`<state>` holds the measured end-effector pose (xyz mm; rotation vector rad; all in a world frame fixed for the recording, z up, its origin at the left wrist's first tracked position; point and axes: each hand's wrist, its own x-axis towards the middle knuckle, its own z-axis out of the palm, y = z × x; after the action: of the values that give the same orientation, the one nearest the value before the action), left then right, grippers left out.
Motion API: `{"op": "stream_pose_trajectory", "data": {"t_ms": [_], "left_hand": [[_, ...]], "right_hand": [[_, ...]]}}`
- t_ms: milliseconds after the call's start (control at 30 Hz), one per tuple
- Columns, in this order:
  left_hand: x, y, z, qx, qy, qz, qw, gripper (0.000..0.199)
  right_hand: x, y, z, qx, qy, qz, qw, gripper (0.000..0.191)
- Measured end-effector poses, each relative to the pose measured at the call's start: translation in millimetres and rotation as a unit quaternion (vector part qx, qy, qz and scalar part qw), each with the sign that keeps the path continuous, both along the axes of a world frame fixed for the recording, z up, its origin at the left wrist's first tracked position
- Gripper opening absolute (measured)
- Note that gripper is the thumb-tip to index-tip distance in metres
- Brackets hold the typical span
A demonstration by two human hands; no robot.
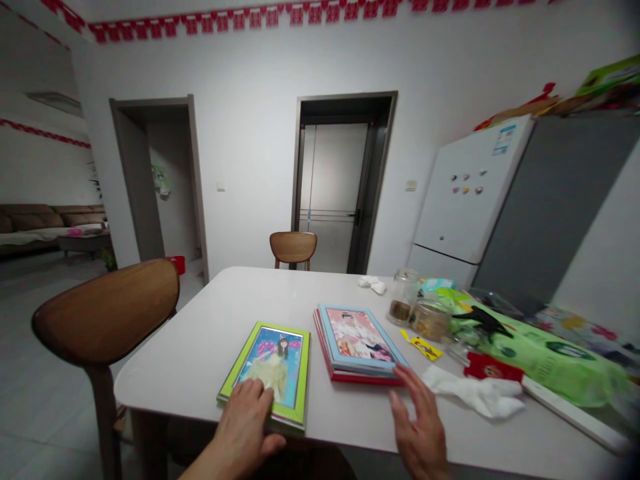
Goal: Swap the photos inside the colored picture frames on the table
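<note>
A green-bordered frame (303,373) with a picture of a figure in a pale dress lies on the white table, stacked on something thin. My left hand (246,420) rests on its lower left part, fingers on the picture and thumb near the bottom edge. To the right sits a stack with a light-blue-bordered frame (327,333) on top and red-edged ones beneath. My right hand (419,423) is by the stack's lower right corner, fingers spread, fingertips at the blue border; whether they touch it I cannot tell.
Glass jars (431,320), a yellow packet (425,348), crumpled white cloth (475,393), a red packet (493,367) and green plastic bags (545,360) crowd the table's right side. Wooden chairs stand at the left (110,310) and far side (293,247).
</note>
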<state>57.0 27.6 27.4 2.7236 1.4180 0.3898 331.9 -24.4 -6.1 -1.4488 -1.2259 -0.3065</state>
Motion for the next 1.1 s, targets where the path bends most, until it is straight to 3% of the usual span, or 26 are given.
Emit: {"op": "stream_pose_trajectory", "data": {"t_ms": [67,100,200,267,367,500,600,700,833,933,1100], "left_hand": [[5.6,-15.6,-10.7,0.001,-0.008,-0.04,0.999,0.057],[10.6,-19.4,-15.1,-0.003,-0.006,-0.056,0.998,0.053],[23.0,-19.0,-16.3,-0.018,-0.009,-0.073,0.997,0.044],[22.6,-14.8,-5.6,-0.015,-0.041,-0.069,0.997,0.048],[9.7,-10.0,20.3,0.02,-0.161,-0.033,0.986,0.055],[-12.8,-7.3,49.7,0.058,-0.367,0.042,0.928,0.051],[-26.1,-5.3,54.3,0.035,-0.476,0.089,0.874,0.044],[-34.5,-3.1,39.4,-0.032,-0.56,0.12,0.819,0.045],[-39.7,-6.7,2.8,-0.137,-0.614,0.134,0.766,0.057],[-41.7,-17.1,-20.7,-0.16,-0.606,0.141,0.767,0.065],[-44.2,-31.4,-44.9,-0.177,-0.574,0.124,0.79,0.069]], "right_hand": [[-39.5,-10.6,2.4,-0.003,-0.071,0.09,0.993,0.034],[-57.2,-12.8,2.3,-0.007,-0.098,0.129,0.987,0.034],[-92.3,-8.7,-0.5,-0.036,-0.11,0.175,0.978,0.035],[-101.0,-2.2,-1.5,-0.077,-0.076,0.181,0.978,0.036],[-105.0,5.8,1.0,-0.136,-0.012,0.191,0.972,0.04],[-118.3,12.9,4.5,-0.181,0.02,0.221,0.958,0.045],[-135.1,19.8,2.8,-0.201,0.017,0.249,0.947,0.047],[-147.5,27.1,-1.1,-0.204,0.002,0.267,0.942,0.046],[-146.3,30.2,-5.7,-0.193,-0.054,0.253,0.947,0.045],[-135.5,26.1,-8.9,-0.192,-0.09,0.229,0.95,0.043],[-126.5,8.9,-15.6,-0.207,-0.133,0.192,0.95,0.038]]}}
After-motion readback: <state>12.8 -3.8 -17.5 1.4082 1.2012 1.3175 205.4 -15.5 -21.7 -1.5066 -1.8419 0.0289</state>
